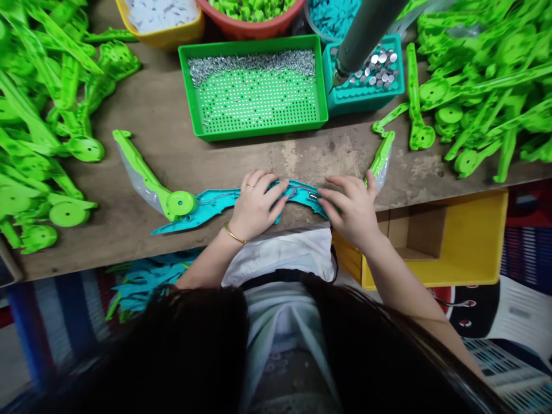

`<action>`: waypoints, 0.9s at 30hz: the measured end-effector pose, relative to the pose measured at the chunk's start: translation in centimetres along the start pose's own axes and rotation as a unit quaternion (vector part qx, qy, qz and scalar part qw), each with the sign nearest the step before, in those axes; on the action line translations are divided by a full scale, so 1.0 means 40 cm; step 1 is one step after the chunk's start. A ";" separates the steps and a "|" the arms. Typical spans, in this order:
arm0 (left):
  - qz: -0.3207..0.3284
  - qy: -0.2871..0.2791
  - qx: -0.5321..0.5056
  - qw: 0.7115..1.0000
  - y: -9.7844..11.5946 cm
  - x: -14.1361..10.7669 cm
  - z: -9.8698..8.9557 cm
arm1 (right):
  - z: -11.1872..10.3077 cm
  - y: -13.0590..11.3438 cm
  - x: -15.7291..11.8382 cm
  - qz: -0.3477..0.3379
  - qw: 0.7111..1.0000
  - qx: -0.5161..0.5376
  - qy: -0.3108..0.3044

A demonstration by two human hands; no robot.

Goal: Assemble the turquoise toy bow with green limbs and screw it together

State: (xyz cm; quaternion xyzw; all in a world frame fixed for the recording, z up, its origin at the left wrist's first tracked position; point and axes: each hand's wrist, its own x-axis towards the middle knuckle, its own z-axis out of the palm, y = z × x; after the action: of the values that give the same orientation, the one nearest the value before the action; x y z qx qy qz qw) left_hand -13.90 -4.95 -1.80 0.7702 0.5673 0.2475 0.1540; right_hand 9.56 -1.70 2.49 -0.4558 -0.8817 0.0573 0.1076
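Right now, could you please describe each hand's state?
Left hand: touching the blue frame near its middle; grip unclear.
Right hand: touching its right part; grip unclear.

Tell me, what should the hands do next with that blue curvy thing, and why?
I'd guess the right hand could gently press the thin wire flat inside the blue curved piece. That wire lies uncovered along the open inside, with the right hand close by, while the left hand is over the middle and could steady the piece.
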 end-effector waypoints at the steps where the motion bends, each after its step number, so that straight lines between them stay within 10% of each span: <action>1: 0.001 0.001 0.003 1.000 0.000 0.000 0.000 | 0.000 0.000 0.003 -0.006 1.000 -0.013 -0.003; 16: 0.023 0.024 0.007 0.999 -0.001 -0.005 0.005 | 0.009 0.019 0.004 -0.024 0.997 0.000 -0.077; 27: 0.020 0.053 0.022 0.998 -0.001 -0.001 0.004 | -0.003 -0.003 0.053 -0.075 0.996 -0.035 -0.018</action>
State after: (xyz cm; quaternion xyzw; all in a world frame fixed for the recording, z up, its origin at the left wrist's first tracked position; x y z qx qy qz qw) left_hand -13.86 -4.98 -1.98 0.7707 0.5642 0.2781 0.1017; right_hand 8.31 -0.05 2.90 -0.3910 -0.9166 0.0270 0.0797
